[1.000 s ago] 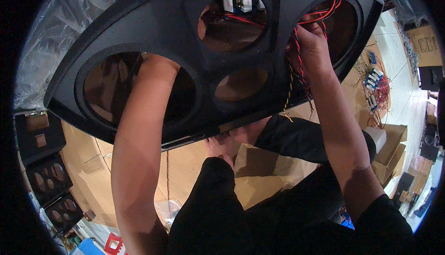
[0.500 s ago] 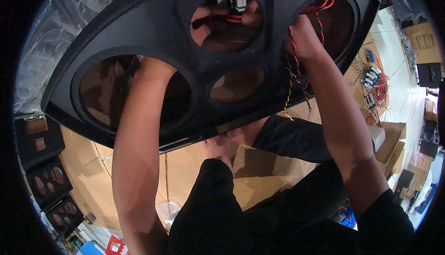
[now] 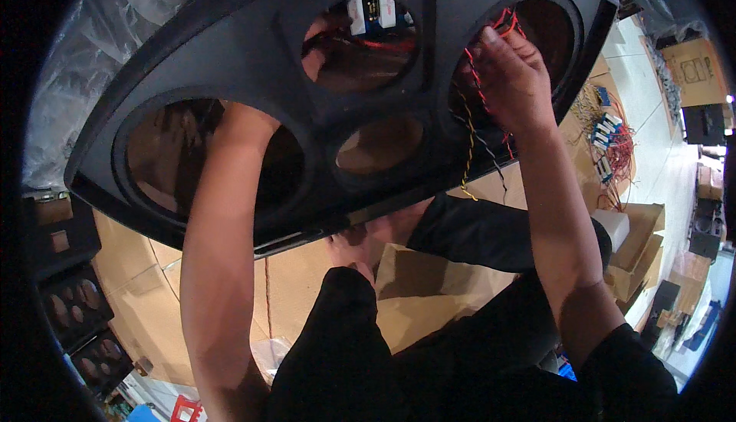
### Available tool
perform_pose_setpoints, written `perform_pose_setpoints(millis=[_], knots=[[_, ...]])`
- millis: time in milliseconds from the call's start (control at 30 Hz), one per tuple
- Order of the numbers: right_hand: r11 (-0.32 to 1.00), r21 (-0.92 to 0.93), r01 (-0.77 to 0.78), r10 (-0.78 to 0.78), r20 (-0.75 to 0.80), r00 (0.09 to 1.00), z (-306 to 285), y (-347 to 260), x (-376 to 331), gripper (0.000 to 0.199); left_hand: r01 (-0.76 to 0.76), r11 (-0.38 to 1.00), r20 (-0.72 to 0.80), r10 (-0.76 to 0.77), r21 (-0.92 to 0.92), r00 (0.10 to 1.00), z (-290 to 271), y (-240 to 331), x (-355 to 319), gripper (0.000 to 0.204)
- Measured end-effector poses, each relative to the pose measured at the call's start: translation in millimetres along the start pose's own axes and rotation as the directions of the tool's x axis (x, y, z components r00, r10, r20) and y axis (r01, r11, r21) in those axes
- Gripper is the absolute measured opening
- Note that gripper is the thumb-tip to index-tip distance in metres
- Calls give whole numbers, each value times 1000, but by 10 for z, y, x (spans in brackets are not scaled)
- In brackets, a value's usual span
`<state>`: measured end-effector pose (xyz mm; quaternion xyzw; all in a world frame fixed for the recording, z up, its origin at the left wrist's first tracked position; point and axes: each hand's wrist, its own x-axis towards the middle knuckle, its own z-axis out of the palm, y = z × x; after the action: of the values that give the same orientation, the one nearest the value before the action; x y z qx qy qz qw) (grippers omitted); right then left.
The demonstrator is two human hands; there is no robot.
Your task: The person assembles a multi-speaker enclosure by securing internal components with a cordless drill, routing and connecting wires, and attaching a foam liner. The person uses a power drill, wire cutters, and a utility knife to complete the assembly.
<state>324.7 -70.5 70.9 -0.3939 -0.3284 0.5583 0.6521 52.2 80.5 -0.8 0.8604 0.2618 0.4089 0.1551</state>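
Observation:
A black speaker cabinet (image 3: 253, 54) with several round openings is tilted in front of me. My left arm reaches through its left opening. Part of my left hand (image 3: 313, 62) shows through the upper middle opening, beside a circuit board (image 3: 373, 14) with white blocks; most of its fingers are hidden. At the right opening, my right hand (image 3: 521, 81) is closed on red and black twisted wires (image 3: 504, 19), thumb on top. A yellow-and-black wire pair (image 3: 468, 154) dangles below that opening.
Cardboard (image 3: 299, 292) covers the floor beneath my legs. Several wired circuit boards (image 3: 607, 131) lie at the right, near an open carton (image 3: 640, 242). Plastic wrap (image 3: 65, 108) stands at the left, above more black cabinets (image 3: 73, 299).
My right hand has come out of the right opening, drawing red wires with it. The cabinet has shifted slightly left in view. My left arm stays inside.

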Motion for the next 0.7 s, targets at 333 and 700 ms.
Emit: perform_pose_setpoints(millis=[333,700], knots=[[357,-878,320,-131,292,947,-128,203,324,21,62,965,66,-47,-254,997,-62,-129,-137,30],[250,-820,515,-132,498,857,-252,484,668,40,52,973,92,-32,-223,995,-68,30,-80,32]])
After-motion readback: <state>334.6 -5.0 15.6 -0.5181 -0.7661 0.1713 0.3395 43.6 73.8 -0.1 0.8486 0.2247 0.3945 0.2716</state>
